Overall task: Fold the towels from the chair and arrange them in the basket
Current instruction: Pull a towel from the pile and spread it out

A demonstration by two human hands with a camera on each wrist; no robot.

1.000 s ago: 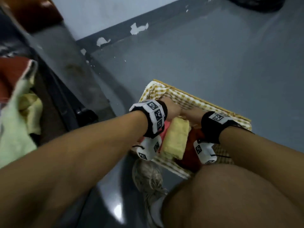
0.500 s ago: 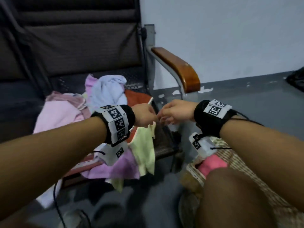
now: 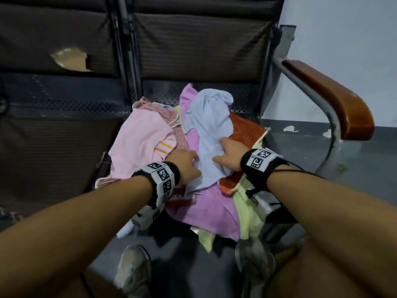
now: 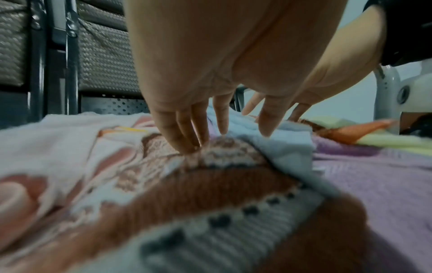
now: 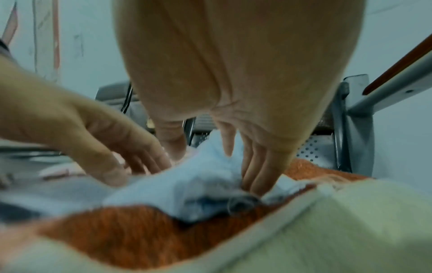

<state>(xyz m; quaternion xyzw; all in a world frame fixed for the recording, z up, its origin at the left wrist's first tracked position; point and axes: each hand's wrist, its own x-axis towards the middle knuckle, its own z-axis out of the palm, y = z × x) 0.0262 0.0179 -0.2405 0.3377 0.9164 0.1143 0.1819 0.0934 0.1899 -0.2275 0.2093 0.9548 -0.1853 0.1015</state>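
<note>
I am at the picking-up step: both my hands are down on the pile of towels on the chair (image 3: 214, 95) seat, and the one I am after is the blue towel (image 3: 209, 125), which lies on top, draped from the back of the seat toward me over the purple towel (image 3: 206, 211) and beside the orange towel (image 3: 247, 130).

My left hand (image 3: 185, 166) comes in at the blue towel's near left edge; its fingers (image 4: 184, 133) point down, fairly straight, tips touching the patterned towel (image 4: 210, 184) just beside the blue edge. That grip is wide and holds nothing.

My right hand (image 3: 231, 152) rests on the blue towel's right side, its fingers (image 5: 257, 173) straight and pressed into the cloth where it meets the orange towel. That grip is wide too, holding nothing yet.

The basket is not in view from here.

Next, I judge, each hand needs to pinch an edge or corner of the blue towel alone and lift it clear. The risk is catching the purple or patterned cloth underneath along with it, since the layers overlap closely. Once it hangs free I can square it and fold.
</note>
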